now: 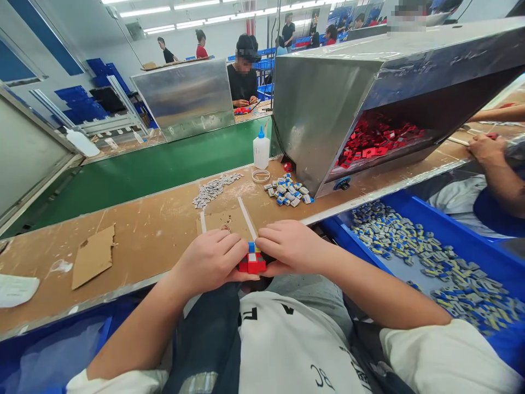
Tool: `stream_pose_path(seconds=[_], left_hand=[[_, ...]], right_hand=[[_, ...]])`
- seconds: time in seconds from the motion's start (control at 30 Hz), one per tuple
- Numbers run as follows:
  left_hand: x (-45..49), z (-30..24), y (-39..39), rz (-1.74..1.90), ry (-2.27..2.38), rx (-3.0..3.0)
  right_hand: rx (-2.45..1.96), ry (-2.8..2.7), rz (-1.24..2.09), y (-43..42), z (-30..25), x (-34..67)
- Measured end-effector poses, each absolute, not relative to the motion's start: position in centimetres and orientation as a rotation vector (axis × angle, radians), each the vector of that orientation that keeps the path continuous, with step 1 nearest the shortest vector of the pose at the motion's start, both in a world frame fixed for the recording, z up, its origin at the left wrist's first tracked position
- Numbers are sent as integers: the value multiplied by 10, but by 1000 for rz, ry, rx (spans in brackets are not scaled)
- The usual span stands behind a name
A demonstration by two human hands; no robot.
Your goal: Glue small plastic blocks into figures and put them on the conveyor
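Between my two hands, just over the near edge of the workbench, is a small red plastic toy piece (pixel 252 264) with blue, yellow and grey-white parts on top. My left hand (pixel 213 257) is closed on its left side, the thumb beneath. From the right, my right hand (pixel 287 247) grips the same piece, fingers curled over the top. Part of the piece is hidden behind my fingers. Past my hands lie a pile of small grey pieces (pixel 215 189) and a heap of grey, blue and yellow blocks (pixel 289 190).
A metal hopper (pixel 328 93) of red parts (pixel 377 139) stands at the right. A white bottle (pixel 261 149) with blue cap stands beside a tape ring (pixel 261 175). Right and below is a blue bin (pixel 430 213) of blocks. Cardboard (pixel 95 256) lies left. A co-worker's hand (pixel 488 148) is far right.
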State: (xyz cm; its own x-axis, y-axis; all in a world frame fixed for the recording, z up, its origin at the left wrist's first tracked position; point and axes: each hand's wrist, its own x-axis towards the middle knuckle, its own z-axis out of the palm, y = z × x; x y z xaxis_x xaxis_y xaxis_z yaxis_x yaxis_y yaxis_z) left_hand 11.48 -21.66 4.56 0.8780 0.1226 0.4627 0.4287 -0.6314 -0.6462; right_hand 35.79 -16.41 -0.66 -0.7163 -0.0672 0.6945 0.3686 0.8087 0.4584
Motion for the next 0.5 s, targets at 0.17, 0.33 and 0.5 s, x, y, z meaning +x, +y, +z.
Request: stream_pose_path(seconds=[0.17, 0.33, 0.5], left_hand=[[115, 46, -219, -480, -404, -2238], [115, 45, -219, -487, -400, -2242], [113, 45, -218, -508, -378, -2243]], right_hand=[[-226, -2250, -768, -164, -7, 358], [-216, -2243, -766, -167, -5, 358], [-211, -2213, -783, -170, -3, 357]])
